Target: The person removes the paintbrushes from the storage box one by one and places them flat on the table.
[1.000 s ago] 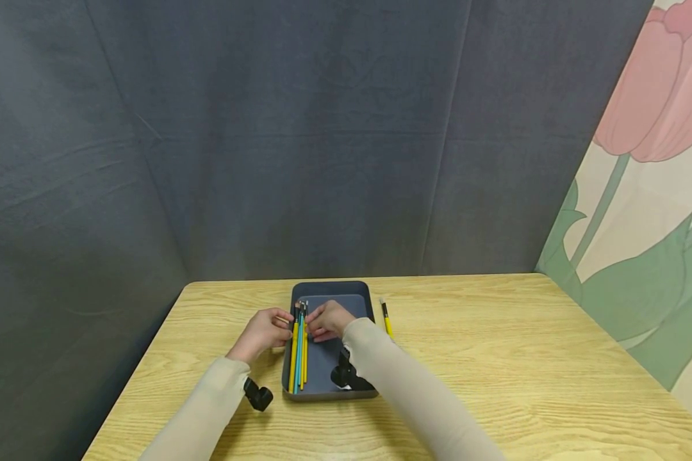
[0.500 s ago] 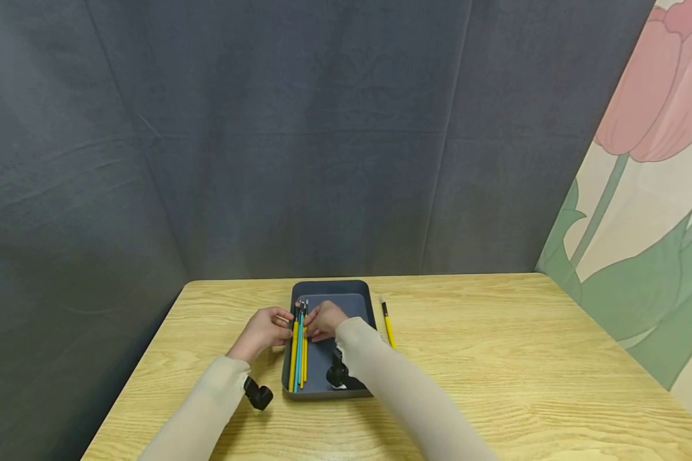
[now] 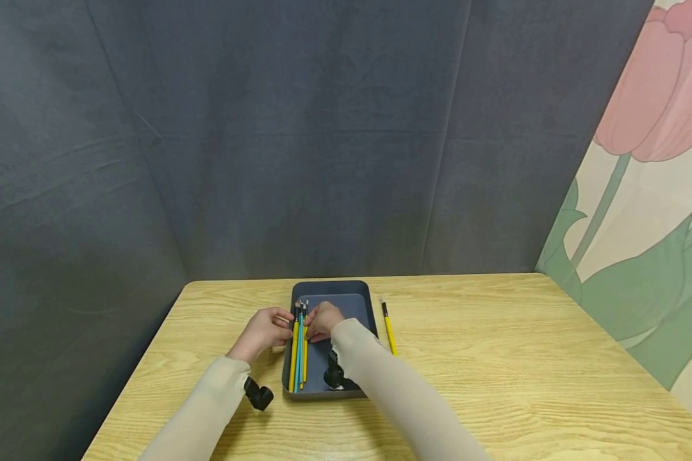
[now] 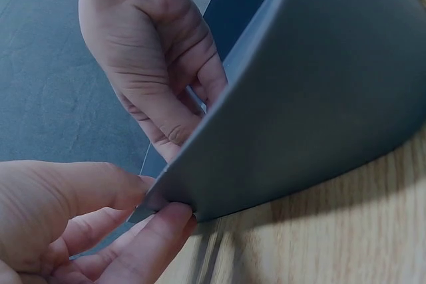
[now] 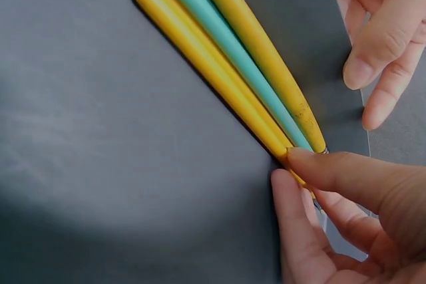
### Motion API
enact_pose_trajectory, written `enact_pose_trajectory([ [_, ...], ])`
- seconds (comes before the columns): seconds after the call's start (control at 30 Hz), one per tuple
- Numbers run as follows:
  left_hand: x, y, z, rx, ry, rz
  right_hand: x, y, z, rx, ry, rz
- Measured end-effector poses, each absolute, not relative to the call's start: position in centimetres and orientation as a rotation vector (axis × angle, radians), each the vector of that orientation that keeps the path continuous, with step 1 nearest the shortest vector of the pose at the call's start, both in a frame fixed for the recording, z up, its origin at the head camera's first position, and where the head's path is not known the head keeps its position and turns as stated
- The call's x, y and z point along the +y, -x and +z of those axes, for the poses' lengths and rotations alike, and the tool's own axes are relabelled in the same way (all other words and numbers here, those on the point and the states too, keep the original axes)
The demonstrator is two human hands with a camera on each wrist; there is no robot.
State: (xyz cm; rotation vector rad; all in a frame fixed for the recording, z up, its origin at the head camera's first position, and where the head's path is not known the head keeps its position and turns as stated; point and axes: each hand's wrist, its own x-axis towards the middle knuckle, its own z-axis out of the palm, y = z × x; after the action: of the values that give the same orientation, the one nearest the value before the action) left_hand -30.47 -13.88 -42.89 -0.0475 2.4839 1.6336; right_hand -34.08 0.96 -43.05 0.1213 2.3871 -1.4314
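Note:
A dark grey tray [image 3: 346,287] holds several paintbrushes with yellow and teal handles along its left side. My left hand [image 3: 262,334] pinches the tray's left wall between thumb and fingers, as the left wrist view shows. Inside the tray, my right hand [image 3: 325,321] has thumb and fingertips around the rightmost yellow paintbrush [image 5: 206,64], near its ferrule. A teal paintbrush [image 5: 226,44] and a thicker yellow one [image 5: 259,38] lie beside it, close to the wall. The bristle ends point to the far side; the right hand covers part of the held brush.
Another yellow paintbrush [image 3: 389,330] lies on the wooden table [image 3: 496,358], right of the tray. Dark curtains [image 3: 323,141] stand behind and to the left of the table, and a tulip-patterned cloth [image 3: 640,256] hangs at the right.
My right hand and forearm have shifted slightly left, bringing the brush it holds nearer the others. More of the brush on the table shows. My left hand has stayed in place.

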Motion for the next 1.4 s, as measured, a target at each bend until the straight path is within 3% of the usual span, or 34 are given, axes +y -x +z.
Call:
enact_pose_trajectory([
  [1.4,-14.2,30.5,-42.9,2.494,0.032,1.630,-0.1,35.0,-43.5,2.499,-0.081,-1.231],
])
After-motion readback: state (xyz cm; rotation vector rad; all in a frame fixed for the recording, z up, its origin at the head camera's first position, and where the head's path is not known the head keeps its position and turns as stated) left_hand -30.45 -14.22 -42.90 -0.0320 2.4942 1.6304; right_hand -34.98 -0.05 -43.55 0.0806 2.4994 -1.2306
